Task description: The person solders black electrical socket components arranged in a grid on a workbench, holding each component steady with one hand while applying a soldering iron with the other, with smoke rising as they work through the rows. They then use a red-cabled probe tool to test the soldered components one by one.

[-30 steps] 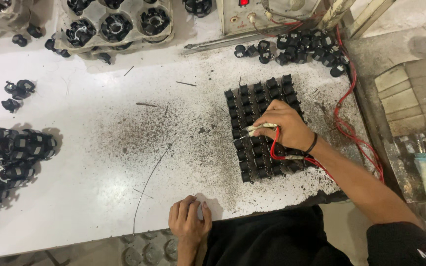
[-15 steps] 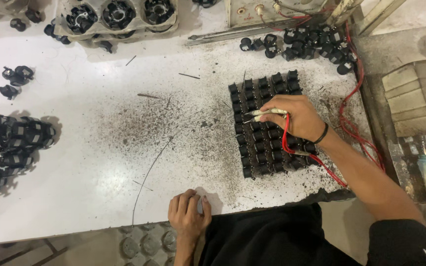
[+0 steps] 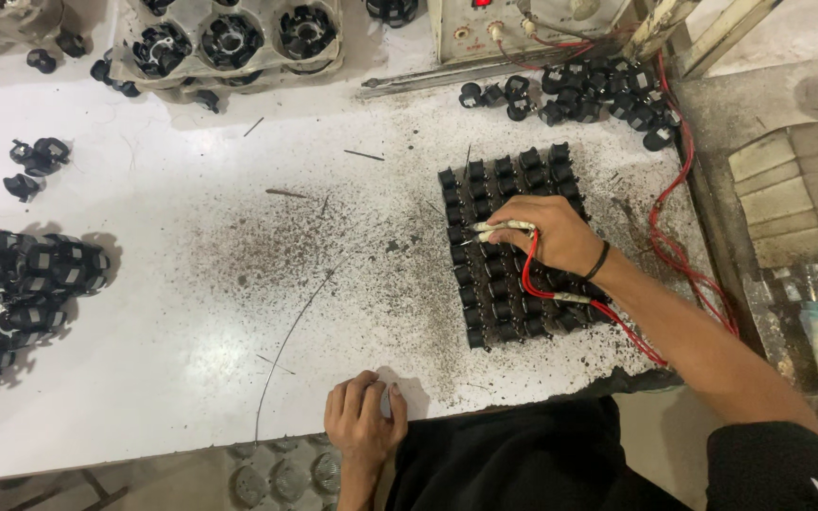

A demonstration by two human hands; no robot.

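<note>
Head view shows your right hand (image 3: pixel 553 233) gripping two probes (image 3: pixel 496 228) mid-grid on the black parts (image 3: pixel 504 284) near the worktop's (image 3: pixel 144 312) right edge, lower rows remaining, left hand (image 3: pixel 364 416) curled empty at the front edge.

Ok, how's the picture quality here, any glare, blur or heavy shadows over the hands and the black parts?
Head view: sharp, no motion blur on the right hand or the grid of black parts. Even light on the white table, mild glare only. Soft shadow beside the left hand. Edges bend slightly from the wide lens.
</note>
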